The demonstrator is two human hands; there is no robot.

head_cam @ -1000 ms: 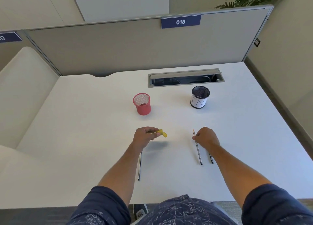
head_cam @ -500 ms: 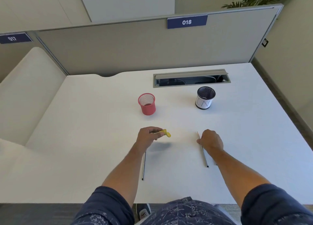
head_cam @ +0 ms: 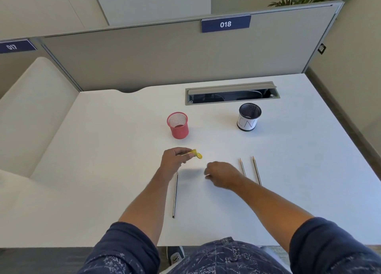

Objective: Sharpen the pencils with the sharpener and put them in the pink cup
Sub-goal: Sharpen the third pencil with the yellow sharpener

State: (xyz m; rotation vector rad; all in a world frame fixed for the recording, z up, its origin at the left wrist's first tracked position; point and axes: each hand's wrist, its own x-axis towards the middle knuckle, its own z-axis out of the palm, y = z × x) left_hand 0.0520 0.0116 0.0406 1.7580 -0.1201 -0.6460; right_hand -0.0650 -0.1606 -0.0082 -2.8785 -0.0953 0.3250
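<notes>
Seen from a camera on the person's head, looking down at a white desk closed off at its far edge by a grey partition with a blue sign reading 018.

The left hand is raised a little above the middle of the desk, its fingers curled and pinching a small yellow sharpener between thumb and fingertips; the sharpener sticks out to the right of the hand. Under the left wrist a pencil lies flat, running toward the near edge.

The right hand sits just right of the left one, low over the desk, knuckles up and fingers curled under. Whether it holds anything cannot be told (its fingertips are hidden beneath the hand). Just beyond its wrist, toward the right edge, two more pencils lie side by side, the nearer pencil partly covered by the forearm and the outer pencil beside it, both with points aimed at the far edge.

Farther back, the pink cup, a mesh one, stands upright beyond the left hand. A black mesh cup with a white label stands well to its right. Behind both, near the far edge, is an open grey cable slot.

Dark blue sleeves are at the near edge.
</notes>
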